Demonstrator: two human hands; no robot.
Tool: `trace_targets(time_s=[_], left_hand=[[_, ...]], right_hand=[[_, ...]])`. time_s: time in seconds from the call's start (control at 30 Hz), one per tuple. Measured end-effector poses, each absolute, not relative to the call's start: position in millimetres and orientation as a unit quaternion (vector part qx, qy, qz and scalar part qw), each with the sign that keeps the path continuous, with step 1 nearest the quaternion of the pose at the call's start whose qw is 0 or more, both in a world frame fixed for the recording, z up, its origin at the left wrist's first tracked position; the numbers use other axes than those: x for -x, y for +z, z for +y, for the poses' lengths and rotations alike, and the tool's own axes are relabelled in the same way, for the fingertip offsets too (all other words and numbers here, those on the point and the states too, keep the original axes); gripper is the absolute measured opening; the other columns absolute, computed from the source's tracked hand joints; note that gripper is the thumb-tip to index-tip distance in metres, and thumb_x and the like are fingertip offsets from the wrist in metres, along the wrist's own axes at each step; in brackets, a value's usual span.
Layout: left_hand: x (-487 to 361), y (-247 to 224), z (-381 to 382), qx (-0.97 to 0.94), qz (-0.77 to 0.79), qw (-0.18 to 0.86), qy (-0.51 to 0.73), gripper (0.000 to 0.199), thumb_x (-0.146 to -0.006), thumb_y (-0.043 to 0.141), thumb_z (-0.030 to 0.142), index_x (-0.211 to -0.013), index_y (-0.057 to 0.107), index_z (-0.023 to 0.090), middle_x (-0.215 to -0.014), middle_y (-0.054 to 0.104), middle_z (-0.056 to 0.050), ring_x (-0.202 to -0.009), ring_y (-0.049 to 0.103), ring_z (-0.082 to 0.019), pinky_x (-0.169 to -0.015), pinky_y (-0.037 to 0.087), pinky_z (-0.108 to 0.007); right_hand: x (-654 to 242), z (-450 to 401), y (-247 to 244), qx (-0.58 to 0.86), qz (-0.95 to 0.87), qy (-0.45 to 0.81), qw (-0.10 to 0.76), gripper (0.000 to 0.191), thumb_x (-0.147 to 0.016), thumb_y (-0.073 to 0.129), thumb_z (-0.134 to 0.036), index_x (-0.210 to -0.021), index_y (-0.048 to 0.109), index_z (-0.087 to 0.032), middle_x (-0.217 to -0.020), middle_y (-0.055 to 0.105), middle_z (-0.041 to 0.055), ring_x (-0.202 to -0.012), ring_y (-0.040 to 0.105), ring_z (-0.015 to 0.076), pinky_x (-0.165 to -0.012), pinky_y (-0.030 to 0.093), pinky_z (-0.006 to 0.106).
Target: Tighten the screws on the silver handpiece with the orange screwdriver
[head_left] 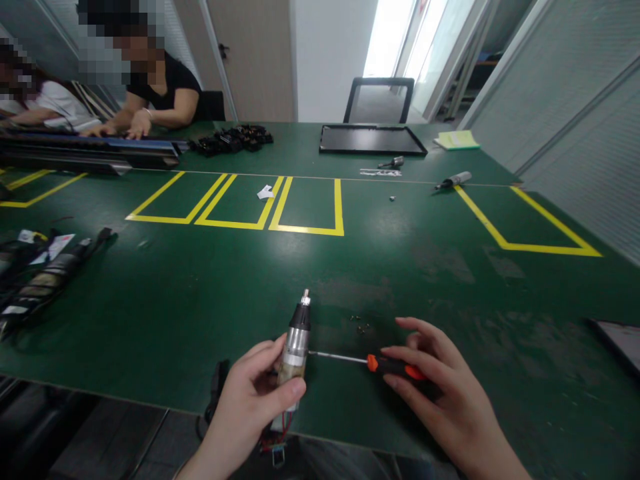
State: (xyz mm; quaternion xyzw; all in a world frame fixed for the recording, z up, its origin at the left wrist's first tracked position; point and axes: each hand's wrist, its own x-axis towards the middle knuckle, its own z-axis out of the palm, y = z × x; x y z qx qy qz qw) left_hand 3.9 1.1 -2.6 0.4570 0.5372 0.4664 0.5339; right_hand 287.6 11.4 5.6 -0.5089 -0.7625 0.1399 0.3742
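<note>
The left hand (250, 390) grips a cylindrical tool (299, 339) above a green table (215, 287), its nose pointing forward; the right hand (447, 380) holds a screwdriver (387, 366) by its handle, shaft crosswise to the tool, tip at its right side (whether touching, I cannot tell).

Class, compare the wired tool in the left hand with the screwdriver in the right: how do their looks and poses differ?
The tool has a thick body; the screwdriver has a thin metal shaft. Red wires show at the tool's near end, while the screwdriver shows none. The tool points forward, but the screwdriver is held crosswise. Both have black and metal parts.
</note>
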Motion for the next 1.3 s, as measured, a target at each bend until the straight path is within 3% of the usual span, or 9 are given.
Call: trace_targets(time_s=[0.17, 0.33, 0.53, 0.8, 0.97, 1.17, 1.3], left_hand=[[-4, -4, 1, -0.456, 0.539, 0.537, 0.462, 0.041, -0.068, 0.089, 0.038, -0.107, 0.083, 0.027, -0.082, 0.058, -0.001, -0.07, 0.058, -0.016, -0.057, 0.05, -0.023], [-3, -5, 0, -0.459, 0.54, 0.533, 0.462, 0.041, -0.068, 0.089, 0.037, -0.108, 0.083, 0.028, -0.083, 0.059, -0.001, -0.072, 0.059, -0.017, -0.06, 0.05, -0.023], [-3, -2, 1, -0.477, 0.537, 0.528, 0.453, 0.036, -0.07, 0.088, 0.038, -0.104, 0.084, 0.028, -0.079, 0.055, 0.0, -0.069, 0.056, -0.015, -0.056, 0.047, -0.021], [-3, -4, 1, -0.467, 0.542, 0.531, 0.454, 0.04, -0.068, 0.088, 0.039, -0.105, 0.083, 0.024, -0.081, 0.058, -0.001, -0.071, 0.057, -0.017, -0.057, 0.049, -0.023], [-3, -4, 1, -0.466, 0.54, 0.532, 0.455, 0.039, -0.069, 0.088, 0.039, -0.105, 0.084, 0.025, -0.081, 0.058, -0.001, -0.071, 0.058, -0.017, -0.057, 0.049, -0.023], [-4, -2, 1, -0.459, 0.542, 0.536, 0.456, 0.039, -0.068, 0.089, 0.039, -0.104, 0.084, 0.026, -0.081, 0.056, -0.001, -0.07, 0.057, -0.016, -0.057, 0.049, -0.022], [-3, -3, 0, -0.462, 0.538, 0.538, 0.456, 0.039, -0.069, 0.089, 0.038, -0.106, 0.084, 0.028, -0.082, 0.056, -0.001, -0.071, 0.057, -0.016, -0.057, 0.049, -0.022]], right_hand=[[-288, 14, 7, 0.498, -0.761, 0.166, 0.381, 0.017, -0.088, 0.072, -0.023, -0.1, 0.081, -0.03, -0.11, 0.074, 0.007, -0.091, 0.075, 0.0223, -0.075, 0.065, 0.03], [-287, 11, 13, 0.501, -0.761, 0.214, 0.352, 0.016, -0.086, 0.075, -0.027, -0.102, 0.079, -0.028, -0.09, 0.081, 0.0031, -0.077, 0.078, 0.0194, -0.065, 0.063, 0.024], [-287, 9, 16, 0.505, -0.753, 0.237, 0.35, 0.022, -0.099, 0.055, -0.028, -0.104, 0.077, -0.028, -0.092, 0.081, 0.0039, -0.082, 0.078, 0.0195, -0.07, 0.063, 0.026], [-287, 9, 11, 0.48, -0.766, 0.172, 0.391, 0.022, -0.088, 0.069, -0.02, -0.105, 0.078, -0.031, -0.098, 0.073, 0.005, -0.089, 0.075, 0.0195, -0.075, 0.064, 0.026], [-287, 9, 12, 0.492, -0.771, 0.187, 0.359, 0.027, -0.089, 0.072, -0.031, -0.115, 0.076, -0.029, -0.11, 0.074, 0.0076, -0.098, 0.076, 0.022, -0.081, 0.064, 0.028], [-286, 10, 14, 0.483, -0.775, 0.25, 0.321, 0.025, -0.1, 0.055, -0.031, -0.113, 0.076, -0.029, -0.093, 0.083, 0.0016, -0.079, 0.079, 0.0171, -0.067, 0.062, 0.023], [-285, 10, 12, 0.498, -0.769, 0.226, 0.331, 0.023, -0.099, 0.057, -0.025, -0.108, 0.077, -0.027, -0.093, 0.084, 0.0019, -0.08, 0.08, 0.0176, -0.07, 0.062, 0.024]])
